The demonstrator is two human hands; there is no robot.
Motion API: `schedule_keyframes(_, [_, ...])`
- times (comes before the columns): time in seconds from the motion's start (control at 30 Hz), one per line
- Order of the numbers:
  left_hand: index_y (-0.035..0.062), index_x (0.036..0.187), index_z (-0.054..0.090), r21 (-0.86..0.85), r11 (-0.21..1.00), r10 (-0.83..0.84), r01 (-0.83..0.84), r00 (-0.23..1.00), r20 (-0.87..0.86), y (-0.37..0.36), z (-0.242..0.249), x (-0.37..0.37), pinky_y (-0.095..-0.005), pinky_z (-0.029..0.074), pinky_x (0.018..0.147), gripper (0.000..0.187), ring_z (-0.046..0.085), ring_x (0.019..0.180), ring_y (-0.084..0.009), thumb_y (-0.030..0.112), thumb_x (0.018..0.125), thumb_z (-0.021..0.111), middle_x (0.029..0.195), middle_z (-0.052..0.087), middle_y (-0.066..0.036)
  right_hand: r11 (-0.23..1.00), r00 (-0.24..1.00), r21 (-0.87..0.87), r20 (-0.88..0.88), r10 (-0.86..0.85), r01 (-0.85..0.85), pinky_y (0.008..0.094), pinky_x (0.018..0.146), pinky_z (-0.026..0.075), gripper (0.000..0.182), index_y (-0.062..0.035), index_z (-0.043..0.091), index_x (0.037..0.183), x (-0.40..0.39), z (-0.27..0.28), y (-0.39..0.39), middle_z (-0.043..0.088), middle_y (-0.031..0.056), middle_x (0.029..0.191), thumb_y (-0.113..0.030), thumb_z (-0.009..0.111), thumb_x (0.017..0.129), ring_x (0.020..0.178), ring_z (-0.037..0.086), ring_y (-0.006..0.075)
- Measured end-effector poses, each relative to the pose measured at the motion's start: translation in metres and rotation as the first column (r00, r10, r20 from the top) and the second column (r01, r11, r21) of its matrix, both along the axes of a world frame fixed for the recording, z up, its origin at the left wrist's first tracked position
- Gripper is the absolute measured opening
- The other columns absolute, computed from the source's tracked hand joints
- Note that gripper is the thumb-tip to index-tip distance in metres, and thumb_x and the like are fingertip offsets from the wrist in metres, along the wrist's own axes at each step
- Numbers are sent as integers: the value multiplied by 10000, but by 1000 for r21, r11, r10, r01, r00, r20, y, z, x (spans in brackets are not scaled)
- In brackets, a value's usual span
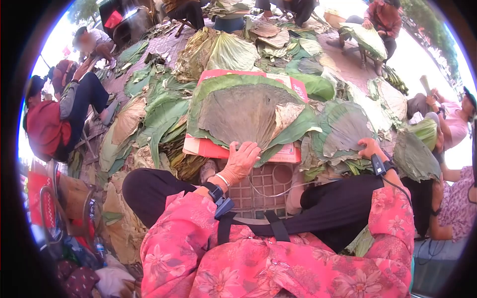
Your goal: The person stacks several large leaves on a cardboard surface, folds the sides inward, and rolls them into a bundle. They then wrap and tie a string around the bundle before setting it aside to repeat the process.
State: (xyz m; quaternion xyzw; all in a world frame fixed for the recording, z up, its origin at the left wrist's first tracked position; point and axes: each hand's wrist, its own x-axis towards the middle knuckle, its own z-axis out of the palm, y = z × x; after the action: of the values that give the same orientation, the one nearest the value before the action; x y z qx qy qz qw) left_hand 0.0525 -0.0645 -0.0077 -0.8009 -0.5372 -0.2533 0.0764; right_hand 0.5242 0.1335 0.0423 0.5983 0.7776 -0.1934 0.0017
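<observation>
A large dried lotus leaf, brown in the middle with green edges, lies fan-shaped over a red and white cardboard box in front of me. My left hand rests on the near edge of this leaf, fingers stretched out. To the right, my right hand has its fingers curled at the edge of a second lotus leaf, greyish with a green rim. The fingers look pinched on that leaf, which lies over other leaves. Both wrists carry dark strapped devices.
Heaps of lotus leaves surround the box on the paved ground. A grey plastic grid lies between my legs, crossed by a thin cable. People sit around: one in red at left, one holding a leaf at upper right, others at right.
</observation>
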Motion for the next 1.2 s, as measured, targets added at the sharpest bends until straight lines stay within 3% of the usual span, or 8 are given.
schedule_keyframes(0.13, [101,1022,516,62,998,-14,17,998,-54,-1,16,3,-487,294,875,298,461,1108,-223,224,768,612,1132,516,-78,1000,999,-20,-29,-22,21,317,708,478,415,-50,653,972,4,-1,3,632,109,834,-80,763,573,794,596,203])
schedule_keyframes(0.57, [104,1157,481,-298,950,-105,88,994,-40,-6,9,-2,-426,323,831,563,396,1155,-259,279,672,705,1221,442,-99,986,978,26,-130,-162,167,298,642,496,175,-50,698,797,21,-17,14,655,97,672,-97,698,628,638,629,179])
schedule_keyframes(0.7, [121,1210,465,-229,970,-98,78,992,-77,-4,-3,-5,-430,321,842,615,393,1164,-260,248,660,711,1231,438,-99,985,995,155,-76,-71,82,346,676,493,188,-40,665,830,25,-18,14,648,161,734,-143,637,674,716,641,264])
schedule_keyframes(0.9, [112,1169,530,-174,985,-10,9,1000,-9,13,-14,-20,-428,328,872,522,396,1159,-269,255,689,676,1201,459,-114,774,925,544,-353,-141,325,363,640,460,150,-15,601,848,-9,27,31,626,138,734,-152,553,811,698,601,247])
schedule_keyframes(0.93, [111,1164,534,-189,982,-18,21,1000,17,13,-10,-17,-426,330,870,530,399,1152,-272,274,682,682,1193,462,-116,631,878,665,-475,-55,399,345,643,455,170,-7,590,869,-37,56,38,614,123,722,-170,543,854,690,583,225])
schedule_keyframes(1.0, [109,1155,542,-224,974,-31,45,997,66,7,2,-6,-422,334,867,548,405,1138,-277,312,669,692,1177,467,-120,543,834,689,-550,-41,481,319,659,456,165,-13,590,896,-63,79,59,618,117,767,-171,553,863,692,575,199])
schedule_keyframes(1.1, [92,1140,553,-250,967,-10,46,989,144,5,6,2,-424,339,883,549,407,1129,-292,348,676,695,1147,479,-139,463,794,790,-552,254,401,313,683,473,139,-44,595,926,-155,124,39,635,107,837,-166,554,873,713,598,228])
schedule_keyframes(1.2, [66,1161,538,-266,963,49,31,956,289,9,5,1,-406,376,872,520,460,1086,-271,333,734,669,1109,517,-143,557,782,799,-491,385,228,345,658,485,114,-76,599,931,-246,111,8,629,123,843,-164,569,864,723,615,265])
